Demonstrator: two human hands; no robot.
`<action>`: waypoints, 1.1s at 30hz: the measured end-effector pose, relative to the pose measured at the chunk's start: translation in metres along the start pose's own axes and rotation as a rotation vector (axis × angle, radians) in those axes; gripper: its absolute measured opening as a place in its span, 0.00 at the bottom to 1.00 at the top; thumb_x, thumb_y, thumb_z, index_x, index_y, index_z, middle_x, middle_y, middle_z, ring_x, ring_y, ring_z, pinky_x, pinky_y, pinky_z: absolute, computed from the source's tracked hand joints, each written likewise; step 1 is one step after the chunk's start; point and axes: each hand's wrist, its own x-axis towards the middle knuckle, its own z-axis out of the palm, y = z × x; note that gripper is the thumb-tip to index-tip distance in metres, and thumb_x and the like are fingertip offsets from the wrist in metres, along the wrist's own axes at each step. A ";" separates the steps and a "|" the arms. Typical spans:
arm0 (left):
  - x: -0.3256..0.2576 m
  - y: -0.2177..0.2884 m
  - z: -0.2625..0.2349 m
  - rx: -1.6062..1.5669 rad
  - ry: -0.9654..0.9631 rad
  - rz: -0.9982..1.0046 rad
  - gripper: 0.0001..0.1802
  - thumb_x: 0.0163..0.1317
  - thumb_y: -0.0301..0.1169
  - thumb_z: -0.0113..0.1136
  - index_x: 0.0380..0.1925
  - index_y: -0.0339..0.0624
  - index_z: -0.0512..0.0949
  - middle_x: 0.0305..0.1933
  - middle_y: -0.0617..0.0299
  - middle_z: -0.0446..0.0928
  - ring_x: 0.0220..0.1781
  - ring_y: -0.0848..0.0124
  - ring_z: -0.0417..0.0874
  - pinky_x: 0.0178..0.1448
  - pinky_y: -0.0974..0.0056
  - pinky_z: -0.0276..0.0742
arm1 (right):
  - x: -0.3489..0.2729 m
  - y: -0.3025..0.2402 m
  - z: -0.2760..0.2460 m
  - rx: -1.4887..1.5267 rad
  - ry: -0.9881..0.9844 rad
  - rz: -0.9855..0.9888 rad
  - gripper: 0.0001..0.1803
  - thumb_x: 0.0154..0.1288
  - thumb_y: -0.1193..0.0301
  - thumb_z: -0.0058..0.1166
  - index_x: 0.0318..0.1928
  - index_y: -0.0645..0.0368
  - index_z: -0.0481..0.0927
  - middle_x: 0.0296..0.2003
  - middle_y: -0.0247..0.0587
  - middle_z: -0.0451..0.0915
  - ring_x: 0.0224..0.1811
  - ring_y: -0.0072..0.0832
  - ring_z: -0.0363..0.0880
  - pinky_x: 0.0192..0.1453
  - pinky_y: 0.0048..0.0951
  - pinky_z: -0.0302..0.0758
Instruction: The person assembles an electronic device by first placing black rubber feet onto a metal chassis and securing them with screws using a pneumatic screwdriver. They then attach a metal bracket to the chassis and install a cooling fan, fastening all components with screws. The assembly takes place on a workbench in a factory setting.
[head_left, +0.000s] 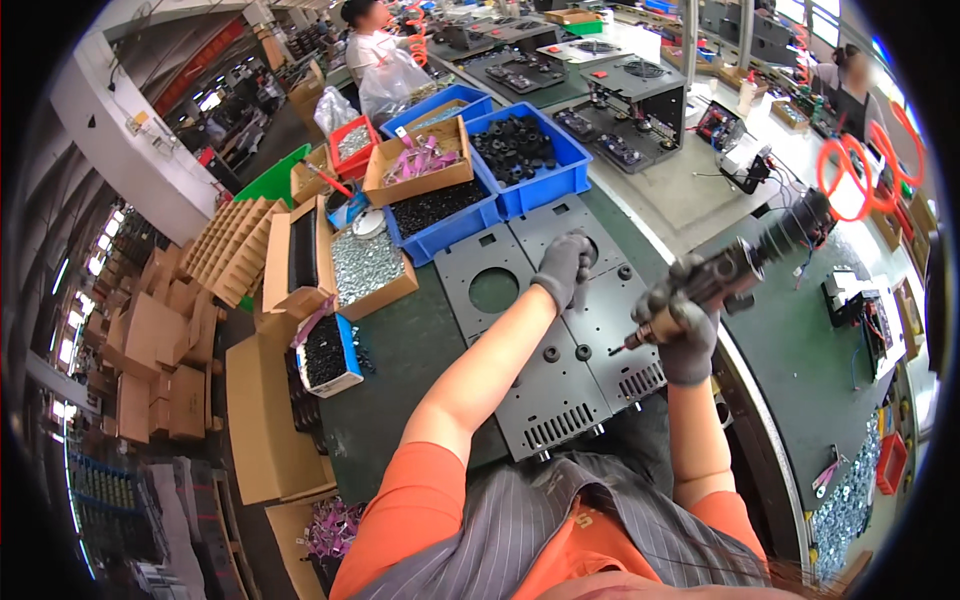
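Observation:
A dark grey metal panel with vent slots and round black feet lies on the green bench in front of me. My left hand, in a grey glove, presses down on the panel's far part near a round hole. My right hand, also gloved, grips a black powered screwdriver hung on a cable, its bit tip pointing down-left just above the panel's right side. A second panel with a large round cutout lies beside it to the left.
Blue bins of black parts and cardboard boxes of screws stand at the far left of the bench. Stacked cartons fill the floor at left. Red coiled hoses hang at right. Other people work at the back and at the far right.

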 end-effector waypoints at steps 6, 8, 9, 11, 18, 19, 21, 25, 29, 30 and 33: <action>-0.090 0.015 -0.048 -0.511 -0.175 -0.227 0.11 0.65 0.28 0.49 0.45 0.40 0.74 0.33 0.66 0.73 0.22 0.82 0.69 0.21 0.80 0.66 | -0.030 0.016 -0.012 0.097 -0.013 0.045 0.26 0.47 0.71 0.57 0.50 0.58 0.67 0.29 0.40 0.72 0.27 0.31 0.72 0.33 0.34 0.74; -0.125 0.011 -0.056 -0.361 -0.175 -0.165 0.12 0.66 0.30 0.48 0.47 0.39 0.74 0.33 0.66 0.73 0.22 0.82 0.69 0.22 0.79 0.67 | -0.033 0.019 -0.009 0.095 -0.019 0.077 0.27 0.48 0.69 0.57 0.51 0.58 0.66 0.30 0.40 0.71 0.27 0.31 0.71 0.34 0.34 0.72; -0.143 0.008 -0.059 -0.287 -0.173 -0.145 0.13 0.67 0.31 0.48 0.48 0.39 0.74 0.34 0.66 0.73 0.22 0.82 0.70 0.22 0.79 0.68 | -0.036 0.020 -0.005 0.094 -0.008 0.113 0.27 0.49 0.68 0.57 0.51 0.58 0.66 0.30 0.39 0.71 0.28 0.31 0.70 0.36 0.34 0.71; -0.166 -0.002 -0.065 -0.226 -0.136 -0.126 0.14 0.67 0.31 0.47 0.49 0.39 0.74 0.34 0.66 0.73 0.22 0.82 0.70 0.23 0.79 0.68 | -0.038 0.024 -0.007 0.172 -0.098 0.145 0.29 0.49 0.67 0.56 0.54 0.58 0.65 0.31 0.40 0.71 0.31 0.32 0.70 0.38 0.35 0.70; -0.221 -0.034 -0.061 -0.462 -0.193 -0.309 0.19 0.69 0.32 0.45 0.54 0.31 0.69 0.36 0.62 0.74 0.26 0.80 0.70 0.22 0.77 0.64 | -0.051 0.022 0.018 0.099 -0.123 0.081 0.27 0.54 0.63 0.52 0.54 0.53 0.63 0.33 0.37 0.69 0.32 0.31 0.66 0.41 0.35 0.64; -0.222 -0.038 -0.058 -0.547 -0.236 -0.329 0.19 0.69 0.33 0.46 0.53 0.31 0.69 0.35 0.62 0.74 0.25 0.79 0.69 0.22 0.77 0.64 | -0.047 0.024 0.021 0.097 -0.200 0.017 0.27 0.54 0.63 0.51 0.54 0.53 0.63 0.34 0.37 0.69 0.32 0.30 0.67 0.41 0.35 0.64; -0.224 -0.044 -0.053 -0.709 -0.313 -0.363 0.19 0.69 0.35 0.46 0.52 0.31 0.70 0.35 0.62 0.75 0.25 0.79 0.69 0.21 0.76 0.64 | -0.046 0.020 0.029 0.138 -0.312 0.003 0.26 0.54 0.63 0.51 0.54 0.52 0.63 0.34 0.36 0.69 0.32 0.30 0.68 0.41 0.37 0.65; -0.220 -0.044 -0.047 -0.797 -0.363 -0.382 0.18 0.69 0.37 0.49 0.48 0.32 0.72 0.33 0.60 0.76 0.24 0.78 0.67 0.22 0.76 0.64 | -0.051 0.020 0.037 0.116 -0.314 -0.040 0.25 0.54 0.65 0.51 0.53 0.52 0.64 0.33 0.38 0.71 0.30 0.31 0.70 0.37 0.36 0.68; -0.224 -0.048 -0.043 -0.881 -0.403 -0.371 0.17 0.69 0.36 0.48 0.48 0.33 0.72 0.34 0.60 0.76 0.24 0.78 0.66 0.22 0.77 0.64 | -0.052 0.021 0.034 0.087 -0.372 -0.123 0.25 0.53 0.66 0.52 0.54 0.53 0.65 0.32 0.38 0.71 0.29 0.30 0.72 0.36 0.36 0.70; -0.225 -0.046 -0.042 -0.891 -0.399 -0.392 0.16 0.69 0.36 0.48 0.47 0.33 0.73 0.34 0.60 0.76 0.24 0.79 0.66 0.22 0.77 0.64 | -0.052 0.021 0.033 0.098 -0.385 -0.137 0.26 0.53 0.66 0.52 0.54 0.53 0.65 0.32 0.38 0.72 0.29 0.30 0.72 0.36 0.36 0.70; -0.225 -0.045 -0.035 -0.956 -0.405 -0.423 0.16 0.69 0.35 0.48 0.48 0.34 0.72 0.34 0.60 0.76 0.24 0.79 0.66 0.22 0.77 0.64 | -0.053 0.017 0.037 0.082 -0.362 -0.189 0.21 0.52 0.68 0.53 0.47 0.53 0.65 0.26 0.35 0.68 0.23 0.28 0.70 0.29 0.32 0.70</action>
